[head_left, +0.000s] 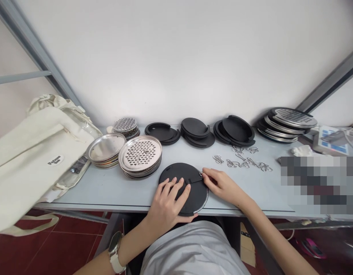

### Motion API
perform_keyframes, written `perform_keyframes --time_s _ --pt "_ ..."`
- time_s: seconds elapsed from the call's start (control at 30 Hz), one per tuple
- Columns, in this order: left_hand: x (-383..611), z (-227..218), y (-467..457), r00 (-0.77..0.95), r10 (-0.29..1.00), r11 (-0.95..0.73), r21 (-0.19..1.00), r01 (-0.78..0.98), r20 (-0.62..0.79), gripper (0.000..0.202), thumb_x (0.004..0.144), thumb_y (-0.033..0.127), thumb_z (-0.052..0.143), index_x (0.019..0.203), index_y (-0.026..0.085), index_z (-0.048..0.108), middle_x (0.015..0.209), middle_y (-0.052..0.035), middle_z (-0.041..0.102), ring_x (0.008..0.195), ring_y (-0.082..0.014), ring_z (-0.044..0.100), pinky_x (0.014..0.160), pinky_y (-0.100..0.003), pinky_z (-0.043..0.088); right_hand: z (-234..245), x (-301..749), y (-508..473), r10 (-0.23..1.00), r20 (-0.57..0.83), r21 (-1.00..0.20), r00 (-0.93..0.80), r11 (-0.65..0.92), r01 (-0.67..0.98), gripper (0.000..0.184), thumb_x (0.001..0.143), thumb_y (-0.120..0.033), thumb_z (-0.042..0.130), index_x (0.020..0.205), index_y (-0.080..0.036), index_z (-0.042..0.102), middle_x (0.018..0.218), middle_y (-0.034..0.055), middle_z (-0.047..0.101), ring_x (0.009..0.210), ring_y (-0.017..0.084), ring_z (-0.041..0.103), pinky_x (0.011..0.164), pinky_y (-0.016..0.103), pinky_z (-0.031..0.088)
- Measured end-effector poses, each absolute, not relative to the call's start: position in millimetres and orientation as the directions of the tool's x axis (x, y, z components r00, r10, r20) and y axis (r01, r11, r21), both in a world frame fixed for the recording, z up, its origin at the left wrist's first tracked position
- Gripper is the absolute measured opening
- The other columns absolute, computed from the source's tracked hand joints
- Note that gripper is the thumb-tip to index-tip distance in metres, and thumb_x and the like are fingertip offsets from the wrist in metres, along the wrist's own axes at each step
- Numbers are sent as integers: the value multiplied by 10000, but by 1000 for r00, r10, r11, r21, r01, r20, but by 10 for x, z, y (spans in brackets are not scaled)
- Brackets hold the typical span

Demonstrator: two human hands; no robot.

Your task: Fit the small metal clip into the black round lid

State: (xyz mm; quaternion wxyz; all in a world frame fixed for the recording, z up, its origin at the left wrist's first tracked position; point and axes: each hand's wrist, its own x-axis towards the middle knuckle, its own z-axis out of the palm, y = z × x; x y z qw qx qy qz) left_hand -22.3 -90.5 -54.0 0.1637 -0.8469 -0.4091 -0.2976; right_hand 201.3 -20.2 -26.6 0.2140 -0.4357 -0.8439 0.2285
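Note:
A black round grater holder point(176, 198) lies underside up at the table's near edge, with a metal rim showing along its right side. My left hand point(167, 200) holds it, fingers spread across the top and thumb at the near edge. At its right edge, my right hand point(222, 185) pinches a small metal wire clip point(201, 174), mostly hidden by the fingertips. More wire clips point(245, 162) are scattered beyond that hand. Round grater plates point(140, 152) are stacked to the left, beside a pile of plain metal discs point(106, 147).
Along the wall stand black holders in piles point(161, 133), point(195, 130), point(235, 130), and a stack of assembled graters point(290, 120). Smaller grater discs point(124, 125) sit behind the plates. A cream bag point(39, 149) leans over the table's left end. A blue-and-white box point(332, 139) is at right.

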Motion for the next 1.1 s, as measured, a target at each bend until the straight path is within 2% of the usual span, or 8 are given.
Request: perform_keyframes --time_s 0.33,0.63,1.1 --pt "-222 -543 -910 480 590 -613 -27 790 650 607 815 579 598 1248 154 593 1220 -136 621 1129 -293 568 1007 -445 395 -272 2006 -214 834 173 -508 -524 531 678 235 932 -218 374 699 -231 343 595 -41 419 528 139 424 560 265 317" --pt "-209 -539 -891 473 573 -609 -38 792 669 596 805 586 606 1219 157 613 1178 -140 638 1110 -290 585 992 -441 413 -333 2015 -216 842 174 -457 -510 528 716 242 935 -231 363 705 -232 287 584 -45 389 521 139 406 558 268 288" --pt "-227 -577 -896 476 565 -617 -39 786 674 609 802 584 610 1231 152 607 1186 -143 634 1121 -288 577 1006 -445 401 -330 2006 -217 842 187 -440 -507 533 723 235 910 -222 373 696 -232 278 564 -47 380 502 134 394 545 261 279"
